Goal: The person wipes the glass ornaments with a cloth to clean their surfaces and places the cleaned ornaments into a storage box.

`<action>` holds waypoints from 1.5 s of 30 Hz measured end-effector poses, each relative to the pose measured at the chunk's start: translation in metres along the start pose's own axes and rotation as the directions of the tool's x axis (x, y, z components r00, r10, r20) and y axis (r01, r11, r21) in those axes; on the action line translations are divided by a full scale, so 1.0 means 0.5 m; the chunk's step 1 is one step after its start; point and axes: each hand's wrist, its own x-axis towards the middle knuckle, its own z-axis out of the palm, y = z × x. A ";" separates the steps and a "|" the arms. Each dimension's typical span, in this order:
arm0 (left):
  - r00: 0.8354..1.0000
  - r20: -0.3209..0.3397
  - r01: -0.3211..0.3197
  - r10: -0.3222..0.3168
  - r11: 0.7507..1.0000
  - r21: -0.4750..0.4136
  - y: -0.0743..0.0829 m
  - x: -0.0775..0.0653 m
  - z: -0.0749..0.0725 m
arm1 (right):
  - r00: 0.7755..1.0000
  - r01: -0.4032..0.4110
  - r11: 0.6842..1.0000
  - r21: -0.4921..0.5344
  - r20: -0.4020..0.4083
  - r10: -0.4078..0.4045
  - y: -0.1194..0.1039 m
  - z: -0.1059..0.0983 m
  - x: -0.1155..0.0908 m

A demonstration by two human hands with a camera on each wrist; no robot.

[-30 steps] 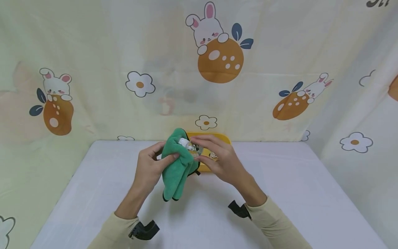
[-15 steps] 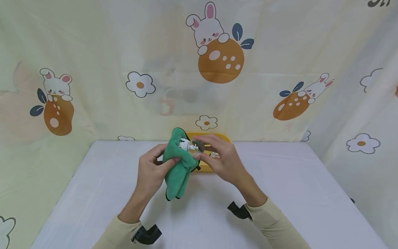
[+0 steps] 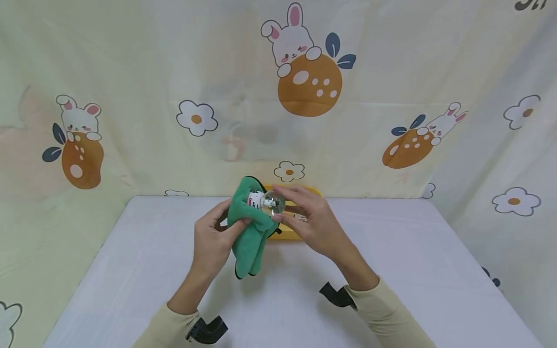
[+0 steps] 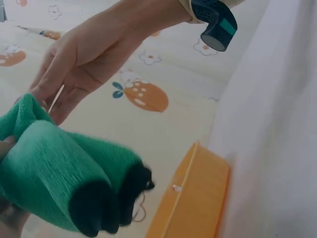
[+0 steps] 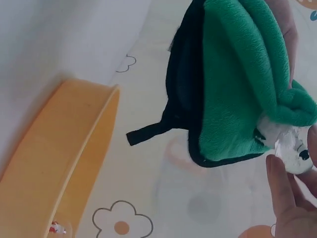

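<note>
A green plush cloth (image 3: pixel 248 232) with black edging hangs folded from my left hand (image 3: pixel 213 237), whose thumb and fingers pinch it. Out of its folds sticks a bulb-shaped object (image 3: pixel 273 204): a clear round globe on a white printed base, with the cloth around the base. In the head view, the thumb and fingertips of my right hand (image 3: pixel 311 217) hold the globe from the right side. Something white and black shows inside the globe (image 5: pixel 293 154) in the right wrist view. The left hand's fingers are mostly behind the cloth in the head view.
A yellow tray (image 3: pixel 287 235) stands at the back of the white table (image 3: pixel 383 251), behind the hands. In it lies a small clear item (image 5: pixel 58 228) with red and white inside. A patterned curtain (image 3: pixel 243 63) rises behind the table.
The globe has turned in the fingers, and its clear front and the red print on its base now show more. The cloth's lower end has swung slightly right. Both hands stay nearly in place.
</note>
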 end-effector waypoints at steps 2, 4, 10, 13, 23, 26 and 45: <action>1.000 -0.001 -0.010 0.010 1.000 0.013 0.001 -0.001 0.002 | 1.000 -0.004 1.000 0.000 0.000 0.004 -0.003 0.000 0.001; 0.999 0.003 -0.036 0.036 0.999 0.032 0.001 -0.002 0.005 | 1.000 -0.009 1.000 -0.002 -0.017 0.009 -0.004 0.002 0.001; 0.994 -0.014 -0.107 0.109 0.990 0.093 -0.004 -0.005 0.013 | 0.994 -0.068 0.998 0.002 -0.084 0.068 -0.005 0.012 0.003; 0.993 -0.006 -0.117 0.118 0.987 0.113 -0.005 -0.005 0.013 | 0.986 -0.117 0.993 0.033 -0.113 0.120 -0.007 0.016 0.003; 0.987 0.118 0.115 -0.112 0.993 -0.020 0.005 0.024 -0.014 | 0.990 -0.121 0.992 0.046 -0.062 0.124 -0.013 -0.002 0.014; 0.977 0.134 0.173 -0.168 0.985 -0.024 0.010 0.034 -0.017 | 0.994 -0.104 0.991 0.082 -0.028 0.107 -0.010 -0.011 0.020; 0.908 0.234 0.388 -0.347 0.907 -0.162 0.006 0.038 -0.010 | 0.997 -0.028 0.993 0.112 0.068 0.021 0.014 -0.035 0.027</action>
